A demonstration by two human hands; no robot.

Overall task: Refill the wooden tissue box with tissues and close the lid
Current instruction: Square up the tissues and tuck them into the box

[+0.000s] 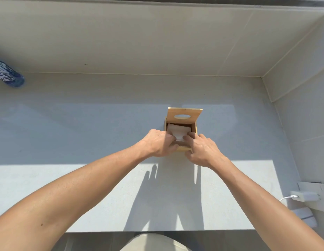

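A small wooden tissue box (pixel 194 128) stands on the grey counter, right of centre. Its hinged lid (pixel 184 115), with an oval slot, is tipped up and back. White tissues (pixel 178 131) lie inside the open box. My left hand (pixel 160 143) is at the box's near left corner, with its fingertips on the tissues and its thumb on the front wall. My right hand (pixel 202 151) is at the near right corner, fingers reaching in onto the tissues. Both hands pinch the same fold of tissue between them.
A blue plastic bottle (pixel 8 74) lies at the far left by the wall. A white charger with its cable (pixel 305 196) is plugged in at the right wall, low down. Walls bound the counter (pixel 85 133) at the back and right.
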